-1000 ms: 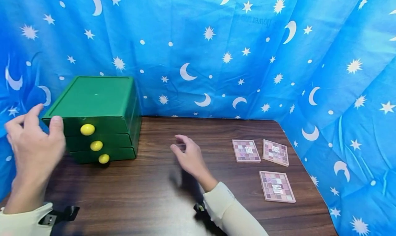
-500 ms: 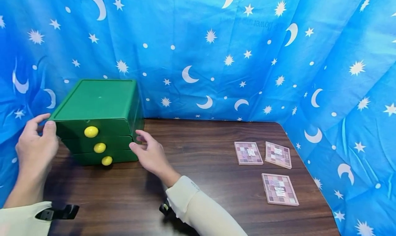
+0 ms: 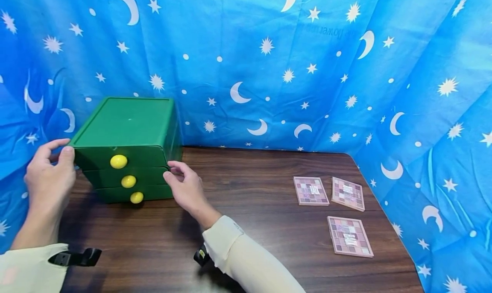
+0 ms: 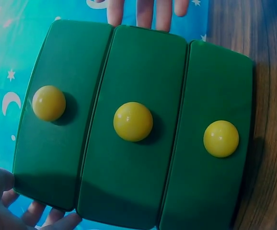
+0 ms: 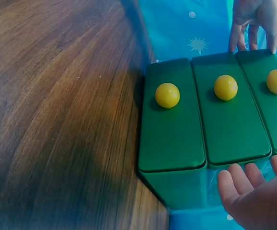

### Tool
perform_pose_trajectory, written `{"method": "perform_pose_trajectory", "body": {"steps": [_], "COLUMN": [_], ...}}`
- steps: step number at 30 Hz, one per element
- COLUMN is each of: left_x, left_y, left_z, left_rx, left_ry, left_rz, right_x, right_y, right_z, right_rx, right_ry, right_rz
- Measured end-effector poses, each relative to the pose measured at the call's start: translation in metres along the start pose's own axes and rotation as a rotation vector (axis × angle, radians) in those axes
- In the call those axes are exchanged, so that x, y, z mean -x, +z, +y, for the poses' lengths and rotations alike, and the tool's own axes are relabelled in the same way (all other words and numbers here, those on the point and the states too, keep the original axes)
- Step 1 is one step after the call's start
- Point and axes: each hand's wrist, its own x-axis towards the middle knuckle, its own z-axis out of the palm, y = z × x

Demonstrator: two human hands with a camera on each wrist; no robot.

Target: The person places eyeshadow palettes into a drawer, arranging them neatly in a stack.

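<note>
A green three-drawer cabinet [image 3: 124, 122] stands at the left of the table, its drawers closed. Each drawer front carries a round yellow knob [image 4: 133, 121]. My left hand [image 3: 51, 173] is at the cabinet's left side, fingers along the side wall and thumb by the upper front corner. On the opposite side, my right hand [image 3: 187, 188] has its fingertips against the side near the front edge. In the right wrist view, the extended fingers [image 5: 239, 178] of that hand lie at the side by the middle and top drawers. Neither hand is on a knob.
Three flat pink palettes with grids of coloured squares lie at the right: a back-left palette [image 3: 311, 191], a back-right palette [image 3: 348, 193] and a front palette [image 3: 350, 236]. A blue star-and-moon curtain [image 3: 238, 41] hangs behind the dark wooden table [image 3: 246, 224].
My right hand has moved left from mid-table to the cabinet's right side. The left hand has come in against its left side. The view has shifted slightly; the palettes lie as before.
</note>
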Motion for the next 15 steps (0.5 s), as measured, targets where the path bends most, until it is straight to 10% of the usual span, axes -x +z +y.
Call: {"method": "perform_pose_trajectory", "body": {"steps": [15], "left_x": [0.0079], "left_y": [-0.0002], "left_z": [0.0023], "left_rx": [0.018], "left_ry": [0.029], "left_rz": [-0.031], "right_x": [0.0030], "right_y": [-0.0100], "right_z": [-0.0015], "right_rx": [-0.019], "right_ry": [0.043], "right_rz": [-0.060]}}
